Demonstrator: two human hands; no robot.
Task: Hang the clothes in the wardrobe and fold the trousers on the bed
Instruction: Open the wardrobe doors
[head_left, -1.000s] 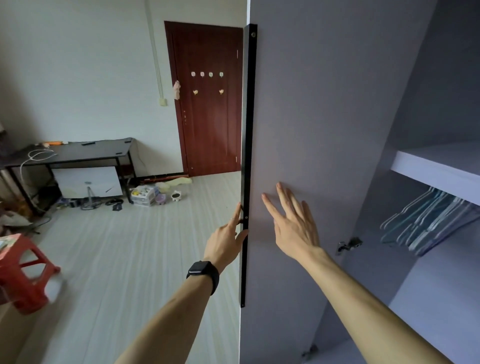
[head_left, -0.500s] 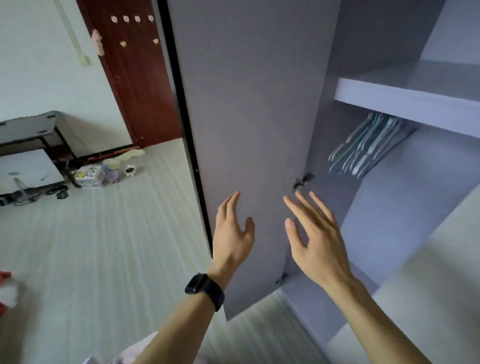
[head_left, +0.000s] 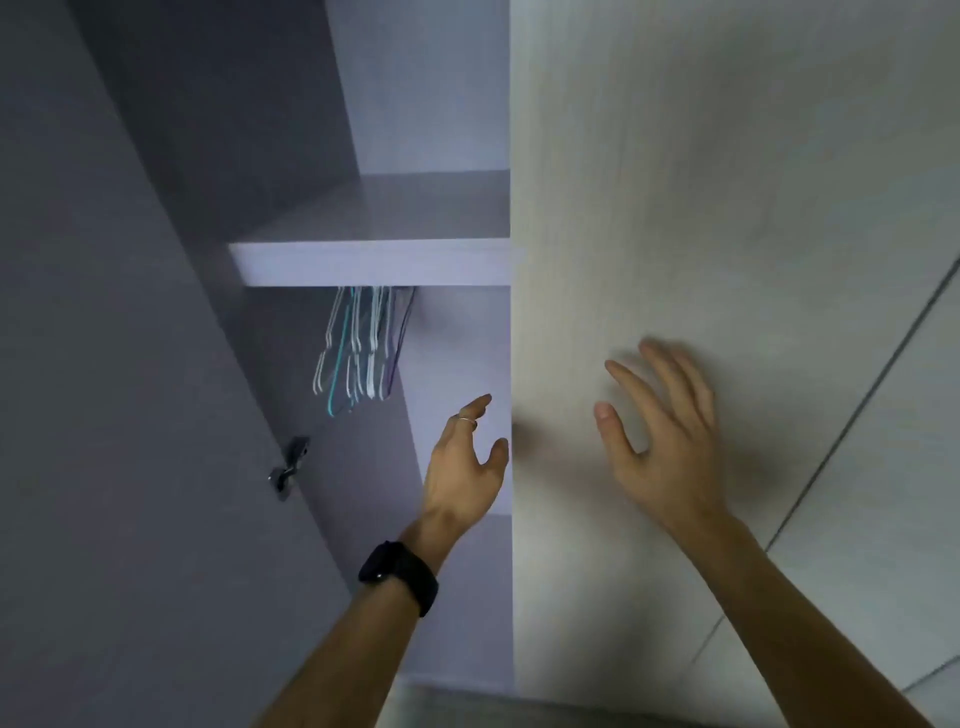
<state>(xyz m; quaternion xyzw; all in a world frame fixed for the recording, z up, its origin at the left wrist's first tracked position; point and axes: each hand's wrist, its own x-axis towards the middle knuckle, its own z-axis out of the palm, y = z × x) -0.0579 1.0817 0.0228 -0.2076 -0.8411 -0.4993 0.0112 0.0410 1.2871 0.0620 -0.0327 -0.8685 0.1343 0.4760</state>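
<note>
Left wrist: black smartwatch (head_left: 399, 576).
Left hand (head_left: 465, 467): fingers loose, holding nothing, beside the closed door's edge.
Right hand (head_left: 660, 441): spread, empty, before the closed door (head_left: 701, 208); contact unclear.
Wardrobe (head_left: 426, 93): straight ahead, open door (head_left: 104, 389) at left.
Hangers (head_left: 358, 353): bunched under the shelf (head_left: 374, 262).

Counts: hands x2, i.e. left hand (head_left: 462, 467) + right hand (head_left: 660, 441). Also watch (head_left: 399, 576) x1, ring (head_left: 466, 420) x1, shelf (head_left: 374, 262) x1, hinge (head_left: 289, 467) x1. One bunch of hangers (head_left: 358, 353) (blurred, exact no. unreadable).
</note>
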